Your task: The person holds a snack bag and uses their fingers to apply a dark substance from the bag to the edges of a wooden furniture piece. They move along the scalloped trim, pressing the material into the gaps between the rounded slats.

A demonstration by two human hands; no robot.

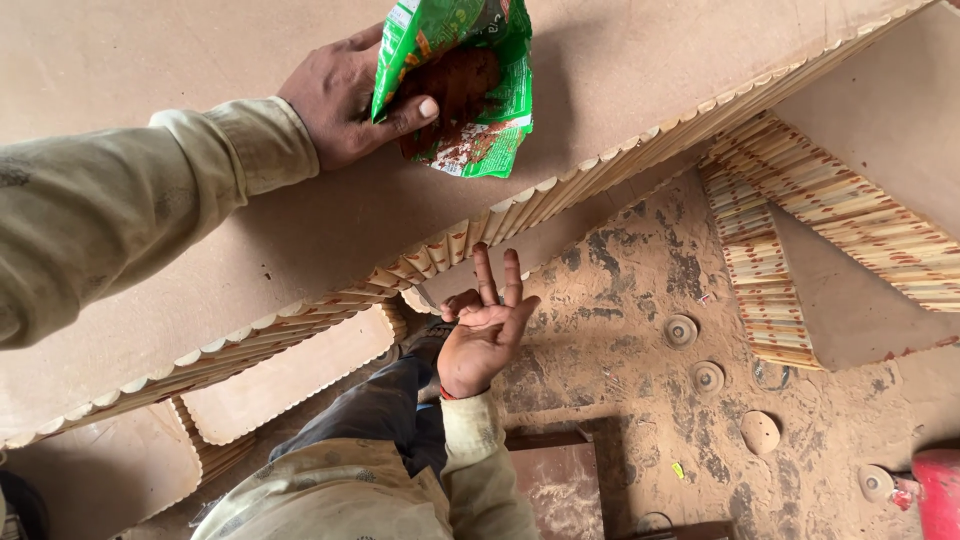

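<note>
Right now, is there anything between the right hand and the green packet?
Yes. The left hand holds the green packet on top of the wooden board. The right hand is below the board's edge, so the board lies between them.

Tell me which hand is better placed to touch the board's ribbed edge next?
Right, probably. The right hand is free, fingers spread, beside the edge; the left hand holds the green packet on the board.

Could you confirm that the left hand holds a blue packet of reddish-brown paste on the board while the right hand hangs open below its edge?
Not quite: the packet is green, not blue, as the head view shows. The left hand does hold it on the board, with the right hand open below the edge.
</note>
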